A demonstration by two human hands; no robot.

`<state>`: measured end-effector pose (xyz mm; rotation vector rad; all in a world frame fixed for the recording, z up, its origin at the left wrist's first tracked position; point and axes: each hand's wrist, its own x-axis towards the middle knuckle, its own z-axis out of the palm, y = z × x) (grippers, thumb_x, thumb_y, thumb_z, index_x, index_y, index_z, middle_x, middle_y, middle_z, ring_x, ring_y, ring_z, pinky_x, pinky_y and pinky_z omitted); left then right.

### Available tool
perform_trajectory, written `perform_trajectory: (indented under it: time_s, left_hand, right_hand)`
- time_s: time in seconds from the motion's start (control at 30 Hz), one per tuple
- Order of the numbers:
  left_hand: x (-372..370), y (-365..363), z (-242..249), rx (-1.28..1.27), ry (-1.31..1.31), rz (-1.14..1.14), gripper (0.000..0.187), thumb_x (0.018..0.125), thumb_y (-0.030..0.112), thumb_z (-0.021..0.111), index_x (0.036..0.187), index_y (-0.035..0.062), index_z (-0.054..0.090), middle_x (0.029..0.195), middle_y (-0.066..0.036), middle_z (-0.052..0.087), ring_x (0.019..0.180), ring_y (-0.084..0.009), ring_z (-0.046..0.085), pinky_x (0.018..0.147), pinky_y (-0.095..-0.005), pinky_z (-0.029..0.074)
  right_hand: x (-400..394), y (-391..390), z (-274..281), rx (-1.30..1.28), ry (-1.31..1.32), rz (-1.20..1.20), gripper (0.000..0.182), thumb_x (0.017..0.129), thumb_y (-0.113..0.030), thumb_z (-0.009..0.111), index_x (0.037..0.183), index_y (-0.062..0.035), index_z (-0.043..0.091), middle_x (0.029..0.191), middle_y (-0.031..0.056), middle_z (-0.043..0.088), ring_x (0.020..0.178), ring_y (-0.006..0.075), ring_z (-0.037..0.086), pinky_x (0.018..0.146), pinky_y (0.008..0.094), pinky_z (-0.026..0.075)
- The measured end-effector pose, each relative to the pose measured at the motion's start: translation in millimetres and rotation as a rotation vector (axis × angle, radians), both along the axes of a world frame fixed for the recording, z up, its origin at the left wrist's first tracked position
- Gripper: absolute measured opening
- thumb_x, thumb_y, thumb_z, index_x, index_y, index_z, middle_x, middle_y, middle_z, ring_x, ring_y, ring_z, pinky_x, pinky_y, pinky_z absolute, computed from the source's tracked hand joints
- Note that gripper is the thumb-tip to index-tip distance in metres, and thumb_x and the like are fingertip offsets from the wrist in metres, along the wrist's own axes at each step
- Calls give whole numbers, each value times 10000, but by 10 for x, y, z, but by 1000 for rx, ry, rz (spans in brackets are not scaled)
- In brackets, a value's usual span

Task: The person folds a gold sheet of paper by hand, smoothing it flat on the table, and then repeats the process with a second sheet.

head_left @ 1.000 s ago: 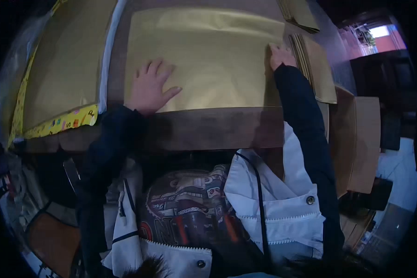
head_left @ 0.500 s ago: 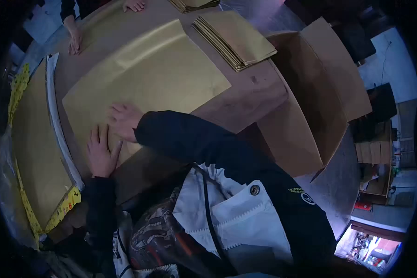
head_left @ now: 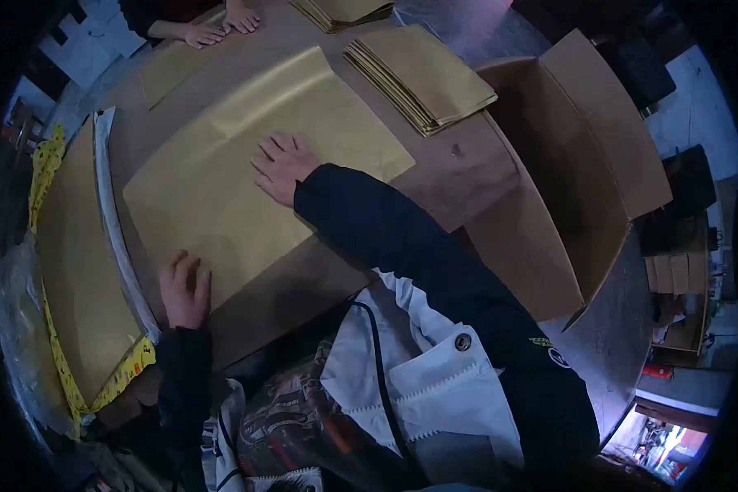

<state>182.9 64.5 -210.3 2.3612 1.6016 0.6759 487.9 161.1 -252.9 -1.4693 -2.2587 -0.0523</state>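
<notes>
A large gold paper sheet [head_left: 221,197] lies on the brown table surface, with a raised crease along its far side. My right hand [head_left: 285,168] rests on the sheet's middle, palm down with fingers spread. At the near left corner of the sheet is my left hand [head_left: 186,293], its fingers somewhat bent and apart, with nothing visible in them. Beyond the sheet to the right sits a stack of folded gold paper [head_left: 430,78].
An open cardboard box [head_left: 533,238] stands at the right. On the left lies a gold stack [head_left: 78,279] edged with yellow printed tape [head_left: 123,377] and a pale strip [head_left: 116,221]. Across the table are another person's hands [head_left: 205,34]. A second folded stack [head_left: 344,11] sits at the far edge.
My right hand has slid away from my left, up and right across the sheet. My left hand has drawn back slightly toward the near edge. The other person's hands have come together.
</notes>
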Motion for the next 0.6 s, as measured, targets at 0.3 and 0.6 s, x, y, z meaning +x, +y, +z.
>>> perform_trajectory:
  time_s: [0.3, 0.6]
  left_hand:
    - [116, -65, 48, -5, 81, -29, 360, 734, 129, 675, 1079, 61, 596, 1233, -183, 502, 1156, -369, 477, 945, -424, 419]
    - [113, -75, 8, 76, -1, -7, 335, 720, 210, 711, 1024, 91, 638, 1164, -162, 547, 1086, -350, 512, 903, -437, 435]
  right_hand:
    - [814, 112, 53, -46, -68, -325, 366, 895, -336, 467, 1177, -117, 544, 1300, 131, 455, 1268, 300, 368, 995, 523, 304]
    - [429, -304, 411, -229, -46, 38, 330, 841, -314, 599, 1126, -149, 606, 1236, 149, 512, 1194, 333, 453, 983, 473, 376]
